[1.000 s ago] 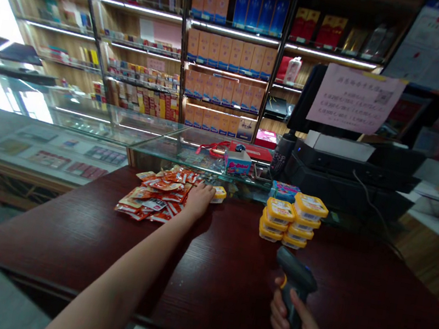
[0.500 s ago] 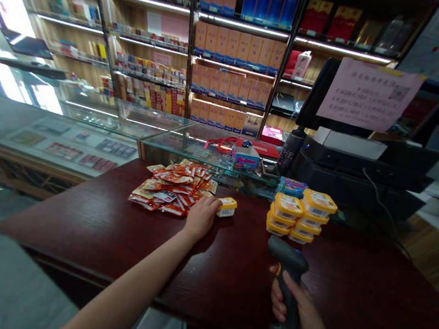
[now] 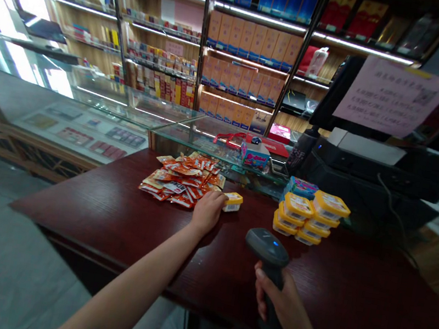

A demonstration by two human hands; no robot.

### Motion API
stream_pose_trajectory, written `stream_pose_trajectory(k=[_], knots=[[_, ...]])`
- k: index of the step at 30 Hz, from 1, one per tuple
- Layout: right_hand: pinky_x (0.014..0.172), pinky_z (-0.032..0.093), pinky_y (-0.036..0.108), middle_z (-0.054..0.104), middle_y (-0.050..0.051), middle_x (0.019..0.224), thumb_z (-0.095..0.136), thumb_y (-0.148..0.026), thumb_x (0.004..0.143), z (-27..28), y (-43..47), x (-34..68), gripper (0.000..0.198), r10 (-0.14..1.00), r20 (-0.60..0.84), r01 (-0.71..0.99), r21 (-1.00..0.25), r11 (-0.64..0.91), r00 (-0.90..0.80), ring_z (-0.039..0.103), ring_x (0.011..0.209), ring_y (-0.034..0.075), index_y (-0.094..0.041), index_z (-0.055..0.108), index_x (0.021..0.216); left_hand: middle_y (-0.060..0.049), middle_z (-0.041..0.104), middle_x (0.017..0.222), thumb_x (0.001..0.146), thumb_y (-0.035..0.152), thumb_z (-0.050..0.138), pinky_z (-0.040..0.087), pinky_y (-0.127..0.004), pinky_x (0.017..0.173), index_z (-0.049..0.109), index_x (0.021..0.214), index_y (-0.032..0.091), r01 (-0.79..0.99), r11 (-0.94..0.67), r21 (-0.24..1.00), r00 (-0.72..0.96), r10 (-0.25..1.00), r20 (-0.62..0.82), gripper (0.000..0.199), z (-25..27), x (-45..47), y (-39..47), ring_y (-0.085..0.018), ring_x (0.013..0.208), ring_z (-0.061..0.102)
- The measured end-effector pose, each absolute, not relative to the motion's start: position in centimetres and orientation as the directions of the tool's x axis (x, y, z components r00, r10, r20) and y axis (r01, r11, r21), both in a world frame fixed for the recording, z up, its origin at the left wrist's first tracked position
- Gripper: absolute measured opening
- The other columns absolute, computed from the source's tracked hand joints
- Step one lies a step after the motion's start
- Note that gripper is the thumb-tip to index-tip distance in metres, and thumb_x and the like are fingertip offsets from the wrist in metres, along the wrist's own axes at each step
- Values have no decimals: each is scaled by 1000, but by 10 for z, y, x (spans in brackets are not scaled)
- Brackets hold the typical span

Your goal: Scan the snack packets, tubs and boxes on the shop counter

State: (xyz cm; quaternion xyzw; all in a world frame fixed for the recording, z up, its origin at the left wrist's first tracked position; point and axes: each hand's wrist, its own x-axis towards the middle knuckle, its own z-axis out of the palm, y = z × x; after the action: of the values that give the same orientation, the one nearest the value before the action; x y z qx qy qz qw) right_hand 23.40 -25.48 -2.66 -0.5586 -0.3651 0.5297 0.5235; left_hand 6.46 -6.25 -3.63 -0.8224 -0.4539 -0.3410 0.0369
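In the head view, we are looking down on a dark brown counter point(image 3: 119, 221), where a small yellow-lidded tub point(image 3: 233, 203) is sitting upright near the far edge. Our left hand point(image 3: 207, 212) is touching the tub's left end; the fingers are hiding the contact, so we are unable to tell whether that grip is clamped or only resting there. Our right hand point(image 3: 285, 297) is keeping its grip wrapped around the handle of a dark scanner point(image 3: 267, 247), above the counter toward the near edge.

We are judging the tub light and fairly stiff, its plastic walls probably smooth and a little slippery. We are favouring a hold across opposite sides, below the lid's rim, so the lid is not taking the strain. The scanner is looking heavier at its head, so a high hold on the handle is suiting it.

Toward the far left corner, loose orange packets point(image 3: 183, 181) are crowding the tub's left side. Behind, a glass case point(image 3: 184, 125) is bounding the far edge. Stacked tubs point(image 3: 298, 206) are standing farther right along that edge, leaving a gap, while the widest room is stretching toward the near edge.
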Motion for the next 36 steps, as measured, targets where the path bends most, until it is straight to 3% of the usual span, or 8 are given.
stream_pose_trajectory(k=[6,13,21,27,32,36], knots=[[30,32,15,51,-10,50,72,-56,68,-23,-252,231,48,970,-177,-151,-977,-152,169,41,33,5,-19,49,91,-5,63,105,87,16,51,44,-32,88,63,101,22,769,-584,258,344,719,604,19,-39,66,-60,-20,97,54],[32,32,16,51,-9,51,72,-53,70,-25,-252,236,47,969,-195,-177,-970,-168,154,42,35,5,-19,52,94,-5,63,110,89,16,46,45,-33,87,62,110,22,793,-565,229,360,736,573,27,-34,65,-64,-21,100,56],[36,30,16,53,-6,58,74,-43,74,-42,-264,277,41,977,-193,-507,-853,-122,89,42,41,5,-17,59,103,-5,63,114,87,14,46,49,-30,75,60,111,22,811,-546,211,363,752,550,29,-38,64,-58,-18,89,63],[36,26,14,50,-6,56,72,-42,76,-59,-261,297,34,991,-129,-727,-684,-66,32,37,41,3,-16,64,97,-7,64,110,87,15,47,52,-28,76,59,109,21,647,-721,248,374,584,721,26,-25,71,-56,-17,92,63],[36,23,13,49,-6,55,72,-39,77,-60,-258,297,29,994,-107,-771,-636,-40,38,35,40,2,-17,64,93,-6,64,107,89,20,48,53,-26,78,60,109,22,483,-853,195,415,420,807,24,11,105,-61,-16,93,63],[37,24,13,49,-7,56,73,-40,77,-63,-256,301,30,994,-107,-790,-611,-54,15,37,41,2,-17,63,94,-7,62,110,89,20,46,52,-27,82,59,111,21,427,-889,167,451,369,813,26,44,150,-64,-16,97,62]])
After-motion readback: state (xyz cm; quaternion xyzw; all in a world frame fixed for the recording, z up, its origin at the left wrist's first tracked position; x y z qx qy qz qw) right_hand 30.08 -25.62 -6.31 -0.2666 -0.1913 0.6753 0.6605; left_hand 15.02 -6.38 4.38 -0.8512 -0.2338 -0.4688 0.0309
